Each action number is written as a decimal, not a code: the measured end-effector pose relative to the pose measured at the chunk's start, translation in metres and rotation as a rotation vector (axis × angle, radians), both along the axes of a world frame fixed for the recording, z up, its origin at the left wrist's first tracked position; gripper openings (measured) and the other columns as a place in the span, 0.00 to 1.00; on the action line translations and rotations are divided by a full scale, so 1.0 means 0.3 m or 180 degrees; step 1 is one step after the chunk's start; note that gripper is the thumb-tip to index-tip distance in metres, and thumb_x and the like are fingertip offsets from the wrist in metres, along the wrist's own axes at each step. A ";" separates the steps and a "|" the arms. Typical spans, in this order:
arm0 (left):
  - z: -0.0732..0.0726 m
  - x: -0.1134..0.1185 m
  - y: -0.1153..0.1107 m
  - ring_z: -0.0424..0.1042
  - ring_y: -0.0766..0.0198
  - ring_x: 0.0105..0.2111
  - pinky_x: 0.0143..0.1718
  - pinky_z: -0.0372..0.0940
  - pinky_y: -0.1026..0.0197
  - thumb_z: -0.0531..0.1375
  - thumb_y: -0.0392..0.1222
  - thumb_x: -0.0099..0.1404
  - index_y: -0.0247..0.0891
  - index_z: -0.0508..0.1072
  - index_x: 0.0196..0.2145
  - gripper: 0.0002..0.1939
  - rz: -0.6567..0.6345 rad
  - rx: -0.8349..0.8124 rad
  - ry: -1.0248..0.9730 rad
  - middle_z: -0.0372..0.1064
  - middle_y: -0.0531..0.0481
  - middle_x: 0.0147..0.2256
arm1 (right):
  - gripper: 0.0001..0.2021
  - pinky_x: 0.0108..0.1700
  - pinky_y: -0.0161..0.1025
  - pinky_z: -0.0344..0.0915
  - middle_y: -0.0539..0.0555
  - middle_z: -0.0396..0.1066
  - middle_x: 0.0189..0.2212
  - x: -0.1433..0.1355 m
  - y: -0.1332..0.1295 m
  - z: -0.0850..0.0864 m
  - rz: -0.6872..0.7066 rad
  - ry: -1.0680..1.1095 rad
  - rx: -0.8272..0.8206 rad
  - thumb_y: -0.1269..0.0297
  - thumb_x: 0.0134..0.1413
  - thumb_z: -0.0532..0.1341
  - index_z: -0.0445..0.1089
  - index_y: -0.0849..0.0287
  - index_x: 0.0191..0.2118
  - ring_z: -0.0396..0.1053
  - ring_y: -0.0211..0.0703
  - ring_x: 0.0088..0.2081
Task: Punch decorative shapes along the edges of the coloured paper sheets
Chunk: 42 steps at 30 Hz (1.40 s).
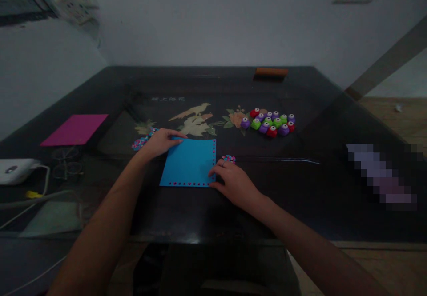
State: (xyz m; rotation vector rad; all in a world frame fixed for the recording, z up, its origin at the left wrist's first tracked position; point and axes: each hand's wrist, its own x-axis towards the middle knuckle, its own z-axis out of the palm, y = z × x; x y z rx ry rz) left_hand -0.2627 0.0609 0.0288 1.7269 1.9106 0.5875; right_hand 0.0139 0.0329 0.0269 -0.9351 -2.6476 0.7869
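A blue square sheet lies on the dark glossy table, with small dark and pink dots in a row along its bottom and right edges. My left hand is at the sheet's top left corner, its fingers closed on that corner. At the bottom right corner is my right hand, thumb and fingers apart and touching the sheet's edge; a ring shows on one finger. Beside my left hand lies a pile of pink and blue bits. A smaller pile sits just behind my right fingers.
Several red, green and purple small bottles stand at the right back. A pink sheet lies at the left, near glasses, a white device and cables. An orange-brown roll is by the far edge.
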 end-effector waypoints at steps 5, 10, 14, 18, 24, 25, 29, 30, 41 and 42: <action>-0.004 -0.008 -0.001 0.71 0.58 0.31 0.31 0.63 0.60 0.59 0.47 0.54 0.40 0.78 0.39 0.16 -0.0048 -0.0012 0.0077 0.77 0.48 0.34 | 0.08 0.46 0.44 0.63 0.55 0.67 0.40 0.000 0.001 -0.001 0.0004 -0.0002 0.0001 0.69 0.51 0.63 0.70 0.58 0.40 0.66 0.47 0.44; -0.003 -0.011 0.001 0.72 0.55 0.35 0.36 0.64 0.59 0.59 0.47 0.54 0.39 0.78 0.40 0.17 -0.0129 -0.0047 0.0154 0.77 0.47 0.37 | 0.09 0.46 0.44 0.63 0.56 0.67 0.40 0.000 0.002 -0.006 0.0025 -0.0021 0.0012 0.69 0.50 0.64 0.70 0.59 0.40 0.66 0.47 0.44; 0.001 -0.006 0.000 0.72 0.53 0.39 0.40 0.63 0.57 0.58 0.45 0.55 0.39 0.78 0.40 0.16 -0.0199 0.0006 0.0252 0.76 0.45 0.40 | 0.09 0.47 0.44 0.63 0.56 0.67 0.41 0.000 0.001 -0.007 0.0015 0.0007 0.0018 0.68 0.50 0.63 0.70 0.59 0.40 0.66 0.47 0.44; 0.004 -0.002 -0.003 0.72 0.53 0.40 0.42 0.63 0.57 0.58 0.44 0.55 0.37 0.77 0.39 0.16 -0.0239 0.0052 0.0305 0.75 0.44 0.41 | 0.09 0.46 0.43 0.63 0.56 0.67 0.40 -0.001 0.000 -0.001 0.0019 -0.0029 0.0003 0.69 0.51 0.63 0.70 0.59 0.40 0.66 0.47 0.44; -0.002 -0.009 -0.001 0.72 0.56 0.38 0.41 0.64 0.58 0.57 0.44 0.56 0.36 0.75 0.38 0.14 -0.0307 0.0034 0.0387 0.75 0.46 0.39 | 0.10 0.46 0.42 0.63 0.56 0.67 0.42 -0.002 0.002 -0.006 0.0028 -0.0044 -0.0009 0.68 0.51 0.64 0.70 0.59 0.41 0.65 0.47 0.45; -0.004 -0.010 0.000 0.72 0.57 0.38 0.40 0.64 0.58 0.57 0.44 0.56 0.36 0.75 0.38 0.14 -0.0313 0.0027 0.0415 0.75 0.46 0.39 | 0.11 0.46 0.42 0.63 0.56 0.67 0.42 -0.003 0.003 -0.008 0.0030 -0.0053 -0.0018 0.68 0.51 0.64 0.70 0.59 0.41 0.65 0.47 0.45; -0.007 -0.015 0.003 0.72 0.57 0.37 0.39 0.64 0.58 0.57 0.43 0.57 0.36 0.75 0.38 0.13 -0.0325 0.0001 0.0478 0.75 0.46 0.39 | 0.10 0.47 0.43 0.63 0.56 0.67 0.41 -0.004 0.003 -0.010 0.0025 -0.0061 -0.0021 0.67 0.51 0.64 0.70 0.59 0.42 0.65 0.46 0.45; -0.007 -0.016 0.004 0.72 0.57 0.37 0.39 0.64 0.58 0.57 0.43 0.57 0.36 0.75 0.38 0.13 -0.0335 0.0007 0.0496 0.75 0.46 0.38 | 0.10 0.47 0.43 0.63 0.56 0.67 0.41 -0.004 0.002 -0.010 0.0024 -0.0056 -0.0015 0.67 0.51 0.64 0.70 0.60 0.42 0.65 0.46 0.44; -0.020 -0.040 0.004 0.72 0.57 0.38 0.41 0.64 0.57 0.57 0.42 0.57 0.37 0.75 0.37 0.12 -0.0375 0.0153 0.0530 0.75 0.48 0.37 | 0.10 0.48 0.43 0.63 0.57 0.67 0.43 -0.012 -0.007 -0.012 -0.0012 -0.0026 0.0125 0.67 0.52 0.63 0.70 0.60 0.42 0.65 0.47 0.46; -0.022 -0.041 0.004 0.71 0.57 0.38 0.41 0.64 0.57 0.58 0.42 0.57 0.38 0.75 0.37 0.12 -0.0379 0.0155 0.0548 0.75 0.48 0.37 | 0.10 0.47 0.43 0.63 0.57 0.67 0.43 -0.013 -0.007 -0.012 -0.0013 -0.0029 0.0127 0.67 0.52 0.63 0.70 0.60 0.42 0.65 0.48 0.47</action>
